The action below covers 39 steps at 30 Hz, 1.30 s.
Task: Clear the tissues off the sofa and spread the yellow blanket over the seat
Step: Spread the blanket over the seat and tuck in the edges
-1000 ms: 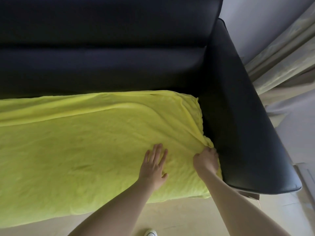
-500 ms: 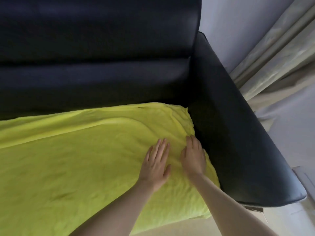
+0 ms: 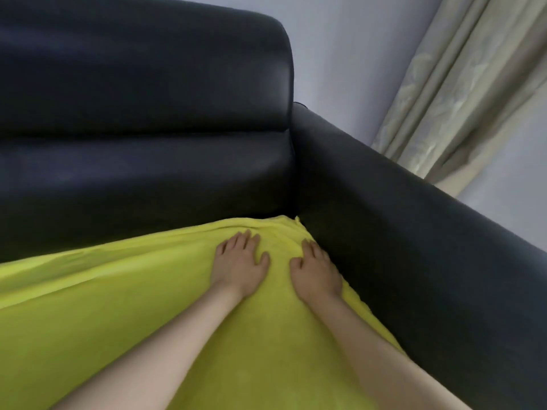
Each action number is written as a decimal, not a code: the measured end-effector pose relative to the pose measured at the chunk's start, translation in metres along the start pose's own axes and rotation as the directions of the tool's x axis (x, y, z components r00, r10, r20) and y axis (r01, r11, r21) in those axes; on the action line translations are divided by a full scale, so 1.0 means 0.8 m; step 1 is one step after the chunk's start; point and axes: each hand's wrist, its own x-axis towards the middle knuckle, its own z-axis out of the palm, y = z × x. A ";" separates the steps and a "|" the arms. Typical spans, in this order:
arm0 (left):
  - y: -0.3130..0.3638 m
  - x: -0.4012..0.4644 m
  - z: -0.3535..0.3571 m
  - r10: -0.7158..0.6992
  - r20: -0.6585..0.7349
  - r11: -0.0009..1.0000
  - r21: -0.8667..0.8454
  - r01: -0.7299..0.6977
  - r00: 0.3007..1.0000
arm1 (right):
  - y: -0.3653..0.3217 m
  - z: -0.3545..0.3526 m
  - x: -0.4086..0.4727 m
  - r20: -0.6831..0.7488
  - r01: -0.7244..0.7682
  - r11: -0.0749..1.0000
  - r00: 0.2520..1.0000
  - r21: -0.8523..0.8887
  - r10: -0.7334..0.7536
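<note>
The yellow blanket [image 3: 118, 306] lies spread over the seat of a dark blue sofa [image 3: 142, 119], reaching the back right corner by the armrest. My left hand [image 3: 239, 261] presses flat on the blanket near that corner, fingers straight. My right hand [image 3: 315, 270] presses flat beside it, close to the armrest [image 3: 414, 232]. Small folds bunch up in the blanket just ahead of my fingertips. No tissues are in view.
The sofa's backrest rises behind the blanket and the armrest runs along the right. A pale wall [image 3: 349, 54] and beige curtains [image 3: 461, 84] stand beyond the armrest.
Both hands slid along the blanket toward the back right corner. My right hand went from gripping the blanket's edge to lying flat. The view tilted up toward the backrest.
</note>
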 end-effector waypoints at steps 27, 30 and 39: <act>-0.002 -0.014 0.002 0.020 0.021 0.999 0.033 -0.021 1.000 | -0.004 -0.005 -0.022 0.014 0.027 0.999 1.000 -0.029 -0.026; 0.000 -0.011 0.000 0.017 0.029 0.999 0.051 -0.019 0.999 | 0.000 -0.002 -0.018 -0.020 0.035 0.999 0.999 -0.015 -0.036; -0.010 0.027 -0.023 0.096 0.041 0.989 0.106 -0.100 0.995 | -0.056 -0.025 0.038 -0.080 -0.161 0.975 0.985 -0.156 0.150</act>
